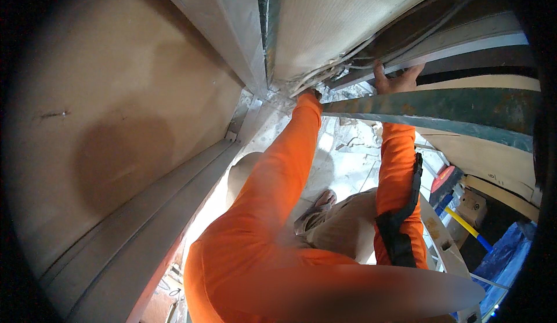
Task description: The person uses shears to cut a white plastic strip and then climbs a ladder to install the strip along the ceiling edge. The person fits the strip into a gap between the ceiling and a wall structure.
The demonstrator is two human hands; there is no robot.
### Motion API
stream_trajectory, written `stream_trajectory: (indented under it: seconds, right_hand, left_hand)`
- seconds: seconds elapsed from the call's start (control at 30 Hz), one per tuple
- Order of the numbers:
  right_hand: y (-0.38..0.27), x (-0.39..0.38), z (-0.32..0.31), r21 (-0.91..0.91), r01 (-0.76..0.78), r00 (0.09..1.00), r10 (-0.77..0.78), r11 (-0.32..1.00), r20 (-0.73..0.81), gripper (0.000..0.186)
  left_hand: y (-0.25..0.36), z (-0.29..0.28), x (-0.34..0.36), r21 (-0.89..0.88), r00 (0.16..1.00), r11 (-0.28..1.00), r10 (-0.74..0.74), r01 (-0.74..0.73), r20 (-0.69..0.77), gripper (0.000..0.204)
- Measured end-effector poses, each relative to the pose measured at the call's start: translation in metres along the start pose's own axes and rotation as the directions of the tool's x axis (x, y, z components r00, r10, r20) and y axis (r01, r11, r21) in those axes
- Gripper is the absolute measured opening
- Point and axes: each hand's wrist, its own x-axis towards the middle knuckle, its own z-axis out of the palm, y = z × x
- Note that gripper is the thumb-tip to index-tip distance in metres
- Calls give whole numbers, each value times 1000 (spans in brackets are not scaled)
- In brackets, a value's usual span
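Observation:
My left hand reaches forward, its fingers curled in shadow beside a bundle of pale cables. Whatever it holds is too dark and small to make out. Beyond a green painted metal beam, my right hand has thumb and fingers spread, their tips against the lower edge of a long grey metal rail. That beam crosses in front of my right wrist and hides it. Both forearms wear orange sleeves; a black strap hangs along the right one.
A large brown panel with a grey frame stands at left. Ahead rises a pale board beside a grey post. Below lie cracked floor tiles. At lower right are a ladder, a yellow-and-blue handle and blue sheeting.

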Motion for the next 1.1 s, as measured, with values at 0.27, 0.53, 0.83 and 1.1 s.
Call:
stream_trajectory:
  seconds: [0.27, 0.53, 0.83, 1.1]
  right_hand:
    - [-6, -3, 1, 90, -51, 998, 53, 995, -19, 94]
    - [-12, 3, 3, 125, -65, 998, 63, 990, 25, 98]
    - [-6, -14, 2, 237, -73, 997, 74, 969, 6, 99]
    - [64, -63, 49, 400, -229, 973, 197, 887, 119, 89]
  left_hand:
    - [-3, 2, 1, 26, 1000, 1000, -1, 1, 5, 36]
    - [-4, -1, 4, 51, 1000, 999, 9, -9, 11, 38]
    - [-5, -5, 5, 57, 1000, 998, 19, -20, 15, 41]
    - [-6, -6, 3, 58, 999, 998, 15, -17, 33, 43]
